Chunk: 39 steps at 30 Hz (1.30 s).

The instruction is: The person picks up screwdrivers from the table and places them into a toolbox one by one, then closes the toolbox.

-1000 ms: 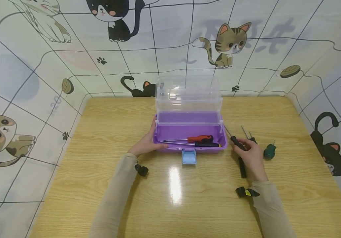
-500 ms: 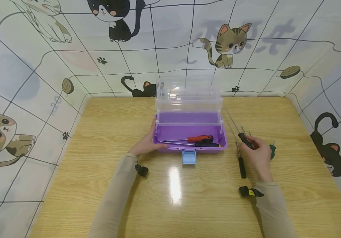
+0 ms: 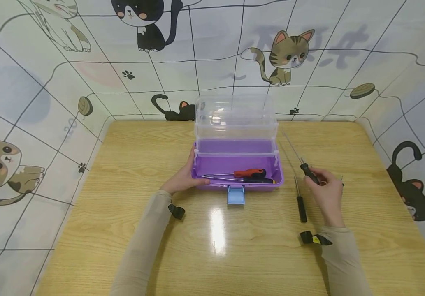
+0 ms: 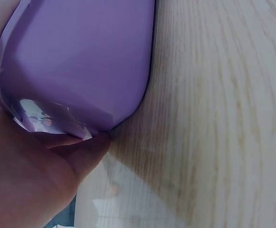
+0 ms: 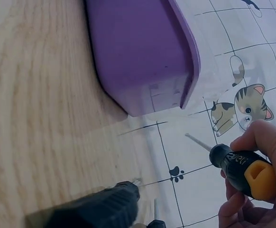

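Observation:
My left hand (image 3: 180, 179) grips the left end of a purple plastic toolbox (image 3: 212, 164), thumb over the front rim. In the left wrist view its fingers (image 4: 88, 154) curl around the box's rounded end wall. My right hand (image 3: 327, 193), to the right of the box, pinches the handle of a screwdriver (image 3: 310, 174). That handle is black with a yellow end in the right wrist view, and the shaft points toward the back wall. Inside the box lie a red-handled screwdriver (image 3: 248, 172) and a black-handled one (image 3: 256, 180). The box's clear lid (image 3: 236, 115) stands raised.
Left of my right hand, another black-handled screwdriver (image 3: 301, 209) lies on the wooden table (image 3: 264, 242). More tools behind the hand are mostly hidden. A blue latch (image 3: 236, 195) hangs from the box front. A cat-patterned wall covering (image 3: 216, 74) rises behind the table.
My right hand has moved right, away from the box, with the screwdriver in its fingers. It now covers more of the tools at the right. My left hand has stayed on the box.

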### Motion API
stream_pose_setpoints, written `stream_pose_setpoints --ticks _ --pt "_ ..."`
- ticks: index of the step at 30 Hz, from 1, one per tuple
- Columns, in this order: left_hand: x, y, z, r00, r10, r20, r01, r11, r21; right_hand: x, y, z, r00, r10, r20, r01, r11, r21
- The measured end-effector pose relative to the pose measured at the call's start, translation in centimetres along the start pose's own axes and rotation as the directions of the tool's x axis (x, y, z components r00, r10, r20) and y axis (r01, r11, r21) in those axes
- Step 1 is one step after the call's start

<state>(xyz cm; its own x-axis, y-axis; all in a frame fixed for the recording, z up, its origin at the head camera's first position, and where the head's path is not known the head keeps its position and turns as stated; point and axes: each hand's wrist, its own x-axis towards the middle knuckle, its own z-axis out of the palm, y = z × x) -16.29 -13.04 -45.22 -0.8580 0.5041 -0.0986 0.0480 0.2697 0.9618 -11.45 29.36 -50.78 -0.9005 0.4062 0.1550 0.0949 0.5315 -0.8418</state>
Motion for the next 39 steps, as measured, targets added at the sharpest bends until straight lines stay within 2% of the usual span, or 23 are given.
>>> stream_pose_setpoints --ticks 4,11,15,21,24,30,39 --pt "0.0 0.0 0.0 1.0 0.003 -0.002 -0.003 1.0 0.0 1.3 3.3 0.4 0.998 -0.035 -0.047 0.036 0.999 0.023" --pt "0.0 0.1 0.0 1.0 0.015 -0.005 -0.015 1.0 0.008 2.2 3.7 -0.3 0.993 -0.058 -0.098 0.069 0.991 0.112" --pt "0.0 0.1 0.0 1.0 0.011 -0.006 -0.011 1.0 0.013 1.7 1.9 -1.0 0.993 -0.054 -0.102 0.068 0.987 0.147" --pt "0.0 0.1 0.0 1.0 0.011 -0.006 -0.011 1.0 0.02 -0.8 -5.3 -2.6 0.995 -0.023 -0.099 0.043 0.978 0.206" --pt "0.0 0.0 0.0 1.0 0.019 -0.005 -0.018 1.0 0.01 -1.5 -7.4 -3.1 0.996 -0.016 -0.083 0.033 0.979 0.199" --pt "0.0 0.0 0.0 1.0 0.011 -0.01 -0.011 1.0 0.025 -1.7 -8.2 -3.1 0.997 -0.001 -0.073 0.015 0.983 0.184" --pt "0.0 -0.1 0.1 1.0 0.026 -0.007 -0.026 1.0 0.018 -2.0 -8.7 -3.0 0.997 -0.051 -0.063 0.063 0.98 0.19"
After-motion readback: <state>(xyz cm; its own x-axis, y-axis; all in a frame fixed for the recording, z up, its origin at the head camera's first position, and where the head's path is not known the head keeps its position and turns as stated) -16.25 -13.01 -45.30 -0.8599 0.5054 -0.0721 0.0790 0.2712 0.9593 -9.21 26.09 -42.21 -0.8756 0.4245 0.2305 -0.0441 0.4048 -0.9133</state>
